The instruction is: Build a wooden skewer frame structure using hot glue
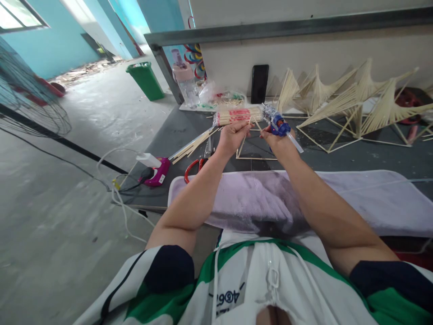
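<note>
Over the dark worktable my left hand is closed, its fingertips pinched on a thin wooden stick of a small stick frame. Two sticks of that frame meet at a peak right by these fingers, and another stick lies along the table below. My right hand is wrapped around a blue hot glue gun, with a whitish glue stick poking out of its rear. Its front end points away from me; the tip is hard to make out. The two hands are close together but apart.
Red-handled scissors and loose sticks lie left of the frame. Behind is a bagged stick bundle, a phone and a bottle. Finished-looking stick structures stand right. A purple towel and power strip sit in front.
</note>
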`<control>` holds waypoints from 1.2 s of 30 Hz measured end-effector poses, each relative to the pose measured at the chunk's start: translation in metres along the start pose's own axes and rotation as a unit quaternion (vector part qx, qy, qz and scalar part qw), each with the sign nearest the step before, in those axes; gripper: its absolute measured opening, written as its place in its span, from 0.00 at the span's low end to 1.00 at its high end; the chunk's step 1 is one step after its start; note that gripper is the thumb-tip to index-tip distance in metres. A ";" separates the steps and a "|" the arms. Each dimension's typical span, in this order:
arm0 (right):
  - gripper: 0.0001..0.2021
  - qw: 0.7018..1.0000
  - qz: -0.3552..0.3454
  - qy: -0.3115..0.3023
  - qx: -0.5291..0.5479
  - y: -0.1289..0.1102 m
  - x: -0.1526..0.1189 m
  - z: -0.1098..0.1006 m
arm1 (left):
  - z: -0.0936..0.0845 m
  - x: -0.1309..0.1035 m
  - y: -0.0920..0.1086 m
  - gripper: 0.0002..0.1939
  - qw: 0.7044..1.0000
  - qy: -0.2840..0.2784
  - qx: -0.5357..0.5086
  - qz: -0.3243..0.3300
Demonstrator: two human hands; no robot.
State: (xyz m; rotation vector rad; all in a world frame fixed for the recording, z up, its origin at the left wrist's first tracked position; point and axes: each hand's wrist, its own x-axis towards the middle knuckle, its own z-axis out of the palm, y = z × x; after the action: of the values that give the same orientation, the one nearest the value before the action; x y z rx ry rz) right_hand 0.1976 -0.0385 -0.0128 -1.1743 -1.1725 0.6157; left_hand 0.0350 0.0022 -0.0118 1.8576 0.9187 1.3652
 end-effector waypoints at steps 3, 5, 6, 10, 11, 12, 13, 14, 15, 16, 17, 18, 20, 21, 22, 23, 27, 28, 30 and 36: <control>0.08 1.000 0.000 0.006 0.003 0.001 0.000 0.000 | 0.000 0.000 0.001 0.09 1.000 0.000 -0.004 -0.006; 0.09 1.000 0.002 0.004 0.001 0.001 0.001 0.000 | 0.000 0.000 0.002 0.09 1.000 0.000 -0.005 -0.009; 0.09 1.000 0.002 0.003 0.000 0.002 0.001 0.001 | 0.000 0.000 0.002 0.09 1.000 0.000 -0.005 -0.009; 0.10 1.000 -0.006 0.007 0.005 0.004 0.002 0.002 | 0.000 -0.001 0.003 0.09 1.000 -0.003 -0.002 -0.005; 0.10 1.000 -0.008 0.007 0.007 0.006 0.002 0.002 | 0.000 -0.001 0.003 0.09 1.000 -0.003 -0.002 -0.003; 0.10 1.000 -0.010 0.005 0.008 0.007 0.002 0.001 | 0.000 -0.001 0.003 0.09 1.000 -0.003 -0.002 -0.002; 0.10 1.000 -0.010 0.003 0.010 0.008 0.002 0.001 | 0.000 -0.001 0.002 0.09 1.000 -0.003 -0.001 -0.002; 0.10 1.000 -0.009 0.001 0.011 0.008 0.003 0.001 | 0.000 -0.001 0.002 0.09 1.000 -0.003 0.001 -0.003; 0.11 1.000 -0.008 0.000 0.011 0.009 0.003 0.001 | 0.000 -0.001 0.002 0.09 1.000 -0.002 0.004 -0.005; 0.11 1.000 -0.006 0.000 0.008 0.009 0.002 0.001 | 0.000 -0.001 0.002 0.09 1.000 -0.002 0.008 -0.008; 0.11 1.000 -0.005 0.000 0.005 0.009 0.002 0.000 | 0.000 -0.001 0.002 0.09 1.000 -0.001 0.011 -0.010; 0.11 1.000 -0.006 -0.001 0.001 0.009 0.002 0.000 | 0.000 -0.001 0.002 0.09 1.000 -0.001 0.013 -0.011; 0.10 1.000 -0.007 0.001 -0.005 0.007 0.002 0.000 | 0.000 0.000 0.002 0.09 1.000 -0.002 0.016 -0.008; 0.10 1.000 -0.007 0.002 -0.002 0.007 0.002 0.000 | -0.001 0.000 0.003 0.09 1.000 -0.003 0.018 -0.006; 0.09 1.000 -0.008 0.001 0.003 0.006 0.002 0.000 | -0.001 -0.001 0.003 0.09 1.000 -0.004 0.019 -0.005; 0.09 1.000 -0.007 0.002 0.009 0.006 0.002 0.001 | -0.001 -0.001 0.004 0.09 1.000 -0.004 0.020 -0.004; 0.10 1.000 0.002 0.007 0.013 0.007 0.003 0.001 | -0.001 -0.002 0.006 0.10 1.000 -0.003 0.017 -0.005; 0.10 1.000 0.001 0.009 0.010 0.007 0.003 0.001 | -0.001 -0.002 0.006 0.10 1.000 -0.002 0.014 -0.004; 0.10 1.000 -0.004 0.007 0.008 0.007 0.003 0.001 | -0.001 -0.002 0.007 0.09 1.000 -0.001 0.008 -0.004; 0.12 1.000 0.003 0.008 0.014 0.009 0.004 0.002 | -0.001 -0.002 0.008 0.09 1.000 0.001 0.013 -0.020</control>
State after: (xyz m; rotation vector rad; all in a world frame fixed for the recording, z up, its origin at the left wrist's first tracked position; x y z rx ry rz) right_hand 0.1985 -0.0312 -0.0195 -1.1575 -1.1436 0.6232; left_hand 0.0352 -0.0035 -0.0064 1.8481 0.9743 1.3367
